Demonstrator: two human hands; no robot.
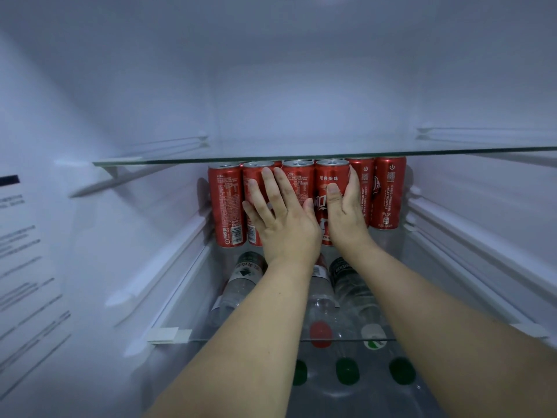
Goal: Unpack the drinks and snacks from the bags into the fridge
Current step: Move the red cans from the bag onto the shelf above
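Head view. Nearest the lens: two bare forearms, reaching in over the glass shelf (168, 334) of the fridge (301, 86). Left hand (281, 220) flat, fingers straight, pressed against the fronts of the second and third cans. Right hand (346, 206) wrapped round the fourth can (331, 182), thumb across its front, fingers curled round its right side. Row of red cans (227, 203) upright at the back of the shelf, touching side by side, just under the upper glass shelf (331, 153).

Step judged: seating the held can into the row. Advised: keep upright, slide rather than lift given the scant headroom, steady neighbours with the flat hand, push evenly until fronts line up.

Below the shelf: water bottles (244, 282) lying on their sides, caps toward the camera, seen through glass and partly behind the forearms; count uncertain. Bags and snacks not in view. Any second row of cans behind not determinable. Printed label (21, 251) on left wall cut off, unreadable.
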